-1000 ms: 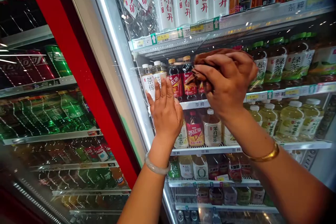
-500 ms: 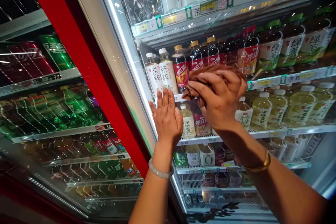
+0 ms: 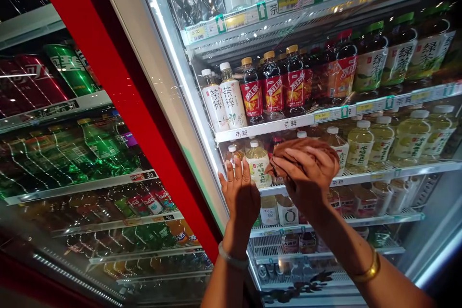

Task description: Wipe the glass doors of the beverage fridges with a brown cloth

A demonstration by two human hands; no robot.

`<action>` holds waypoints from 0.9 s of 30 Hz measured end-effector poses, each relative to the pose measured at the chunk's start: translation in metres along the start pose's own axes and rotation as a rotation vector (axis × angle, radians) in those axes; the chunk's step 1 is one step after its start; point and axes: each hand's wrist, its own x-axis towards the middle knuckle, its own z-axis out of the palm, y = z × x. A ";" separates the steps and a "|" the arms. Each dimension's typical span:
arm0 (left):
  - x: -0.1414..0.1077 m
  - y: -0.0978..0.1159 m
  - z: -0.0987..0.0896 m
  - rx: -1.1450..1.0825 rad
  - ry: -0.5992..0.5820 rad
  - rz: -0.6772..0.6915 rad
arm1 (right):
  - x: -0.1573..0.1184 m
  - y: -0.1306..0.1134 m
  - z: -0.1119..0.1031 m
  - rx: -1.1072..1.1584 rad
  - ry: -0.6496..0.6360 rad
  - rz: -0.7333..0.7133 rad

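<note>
My right hand [image 3: 310, 178] is wrapped round a bunched brown cloth [image 3: 306, 148], pressed toward the glass door of a drinks fridge. To its left, my left hand [image 3: 240, 192] has its fingers stretched out and holds nothing; its palm faces the glass, though I cannot tell whether it touches. Behind the glass near the hands stand a pale yellow drink bottle [image 3: 257, 161] and, one shelf up, white-labelled tea bottles [image 3: 231, 98] and red-labelled iced tea bottles [image 3: 273, 87]. The cloth hides part of the lower shelf.
A lit door edge [image 3: 173, 57] runs down beside a red frame [image 3: 119, 91]. Left of it, another fridge holds red cans [image 3: 39, 77] and green bottles [image 3: 94, 139]. Green tea bottles [image 3: 371, 60] stand at the upper right. A dark leaf decal [image 3: 299, 286] is low on the glass.
Both hands have moved down the glass, from the iced tea shelf to the shelf below. The cloth went down with my right hand, uncovering the iced tea bottles and shelf edge.
</note>
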 end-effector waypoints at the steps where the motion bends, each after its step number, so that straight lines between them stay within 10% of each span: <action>1: -0.001 0.001 0.002 0.012 -0.005 -0.004 | -0.014 -0.004 -0.002 0.012 -0.018 0.001; 7: -0.009 0.006 0.012 -0.053 0.111 0.001 | -0.028 -0.031 0.006 0.070 -0.097 -0.105; 12: -0.012 0.005 0.016 -0.042 0.131 0.001 | 0.012 0.013 0.002 -0.009 -0.002 -0.013; 20: -0.021 0.030 0.030 -0.095 0.286 -0.025 | -0.060 0.004 -0.014 0.078 -0.101 -0.007; 27: -0.033 0.059 0.049 -0.096 0.308 0.033 | -0.014 0.044 -0.018 0.024 -0.088 -0.104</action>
